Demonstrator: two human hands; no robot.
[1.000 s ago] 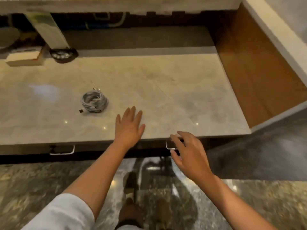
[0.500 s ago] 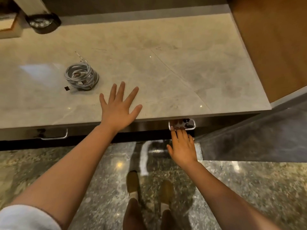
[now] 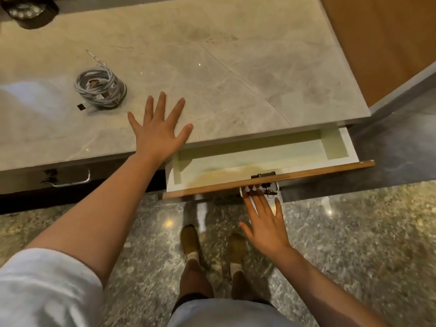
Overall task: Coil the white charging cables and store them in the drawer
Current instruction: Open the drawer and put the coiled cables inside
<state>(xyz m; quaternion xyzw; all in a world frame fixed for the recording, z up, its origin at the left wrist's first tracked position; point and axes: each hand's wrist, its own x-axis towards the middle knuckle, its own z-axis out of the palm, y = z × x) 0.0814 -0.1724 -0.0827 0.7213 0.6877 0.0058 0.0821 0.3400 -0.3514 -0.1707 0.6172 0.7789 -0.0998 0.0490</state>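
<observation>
At the counter (image 3: 236,67) edge, our left hand (image 3: 158,131) presses flat to brace; right hand (image 3: 266,223) hooks the handle (image 3: 274,187), drawer (image 3: 259,156) open for the cables (image 3: 100,90).

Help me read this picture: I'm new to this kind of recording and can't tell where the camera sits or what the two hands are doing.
There is no machine here. A person wears a camera on the head, so you look forward and down along their own arms to the floor and their feet. The left hand lies flat with fingers spread on the pale stone counter, holding nothing. The right hand reaches to the metal handle of a drawer that stands open; its fingertips hook at the handle. The part of the drawer in view looks empty. On the counter, beyond the left hand, lies a coiled bundle of white charging cables, untouched. A dark round object sits at the far left corner.
</observation>
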